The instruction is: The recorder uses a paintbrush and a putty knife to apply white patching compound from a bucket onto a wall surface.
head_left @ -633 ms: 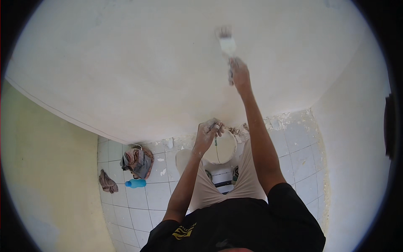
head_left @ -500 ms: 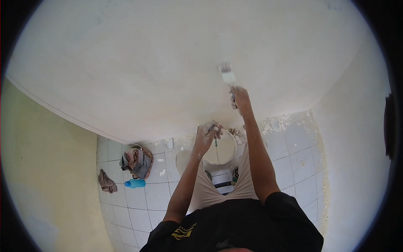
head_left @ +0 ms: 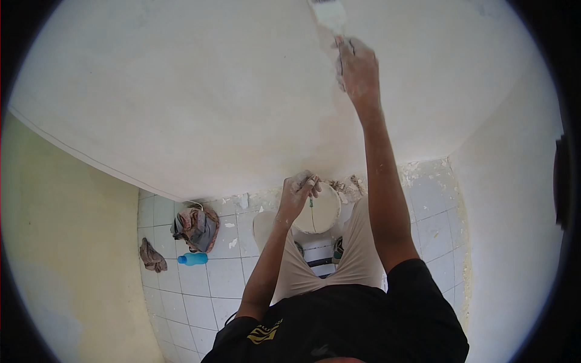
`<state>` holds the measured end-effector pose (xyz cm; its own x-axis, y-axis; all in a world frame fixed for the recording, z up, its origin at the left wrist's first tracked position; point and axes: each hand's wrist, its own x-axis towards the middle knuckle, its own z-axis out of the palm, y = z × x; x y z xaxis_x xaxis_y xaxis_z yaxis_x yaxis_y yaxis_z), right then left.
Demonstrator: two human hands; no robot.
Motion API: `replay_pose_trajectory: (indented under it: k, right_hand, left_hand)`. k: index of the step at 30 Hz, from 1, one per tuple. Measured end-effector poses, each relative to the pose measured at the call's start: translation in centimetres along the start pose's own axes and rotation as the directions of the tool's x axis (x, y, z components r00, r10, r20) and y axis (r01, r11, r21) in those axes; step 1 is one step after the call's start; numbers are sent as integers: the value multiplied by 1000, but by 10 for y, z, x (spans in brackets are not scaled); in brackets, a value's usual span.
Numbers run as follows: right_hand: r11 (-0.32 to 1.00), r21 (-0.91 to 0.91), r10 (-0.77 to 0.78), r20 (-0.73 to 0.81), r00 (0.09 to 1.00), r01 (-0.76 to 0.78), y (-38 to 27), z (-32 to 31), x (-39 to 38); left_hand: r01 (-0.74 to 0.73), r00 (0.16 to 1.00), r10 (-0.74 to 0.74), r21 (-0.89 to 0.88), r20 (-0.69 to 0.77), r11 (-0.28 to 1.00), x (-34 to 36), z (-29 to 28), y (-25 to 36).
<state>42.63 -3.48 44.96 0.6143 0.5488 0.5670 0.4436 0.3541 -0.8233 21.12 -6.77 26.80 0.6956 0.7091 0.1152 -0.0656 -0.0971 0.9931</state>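
In my right hand (head_left: 358,66) is a flat paintbrush (head_left: 328,15), its flared white head against the pale wall (head_left: 200,91). The dark tip of the brush is cut off by the top edge of the picture. Low in front of the wall, my left hand (head_left: 300,189) is closed, its fingers whitish with dust or paint. Just under those fingers shows a small green grip (head_left: 311,203) on a thin rod or wire, lying across the view of a round bucket (head_left: 327,213). Inside the bucket is a cream-coloured mass. The fingers partly hide what they hold.
On the tiled floor (head_left: 227,290) to the left are a bundled cloth or bag (head_left: 196,228), a blue bottle (head_left: 193,259) and a brown rag (head_left: 152,256). Loose flakes (head_left: 417,172) lie along the wall's foot. Side walls stand left and right. My legs flank the bucket.
My right hand has moved up the wall with the brush, the arm now stretched further out. My left hand stays nearly in place by the bucket.
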Motion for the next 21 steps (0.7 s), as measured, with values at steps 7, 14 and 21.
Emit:
replay_pose_trajectory:
  k: [7, 14, 21]
  right_hand:
    - [795, 88, 584, 157, 797, -600, 148, -11, -113]
    - [781, -85, 625, 108, 773, -619, 112, -6, -94]
    - [913, 283, 278, 96, 956, -294, 35, -5, -40]
  left_hand:
    - [20, 1000, -20, -21, -5, 1000, 0, -2, -8]
    - [44, 999, -44, -4, 32, 999, 2, -2, -9]
    - [9, 999, -10, -45, -35, 999, -1, -10, -15]
